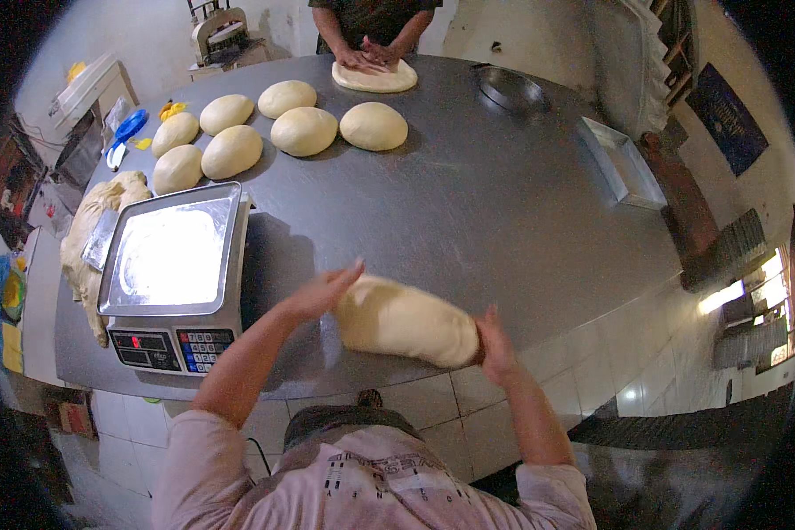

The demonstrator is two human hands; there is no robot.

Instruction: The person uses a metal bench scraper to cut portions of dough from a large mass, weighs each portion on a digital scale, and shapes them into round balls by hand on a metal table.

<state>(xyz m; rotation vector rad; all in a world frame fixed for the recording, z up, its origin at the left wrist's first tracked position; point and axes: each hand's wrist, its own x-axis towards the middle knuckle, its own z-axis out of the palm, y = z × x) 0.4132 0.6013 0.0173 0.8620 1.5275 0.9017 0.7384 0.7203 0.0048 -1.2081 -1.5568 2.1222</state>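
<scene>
**Soft, sagging dough slab point(406, 320) spans the gap between your 2 hands**

You have the dough slab low over the near edge of the counter point(521, 221), to the right of the digital scale point(172, 252). It runs lengthwise between your hands, its right end angled toward you. Whether it lies flat or is slightly raised, you cannot tell from this view.

Your left hand point(318, 293) meets the upper left end with fingers out straight, not curled around it. Your right hand point(498, 350) is against the other end; its fingers are mostly hidden, so how tightly they grip cannot be told.

Judging by its smooth, rounded bulk, expect it to be fairly heavy, soft and stretchy. It should sag in the middle if lifted by the ends alone, and a hard pinch could thin or tear it. Take it with broad, flat fingers and palms under both ends, sharing the weight. The surface looks smooth rather than wet, so it may cling a little instead of slipping.

Beyond the scale sit 7 dough balls point(304, 131), and at the far side a co-worker's hands point(369, 57) press a flattened dough piece point(375, 81).
</scene>
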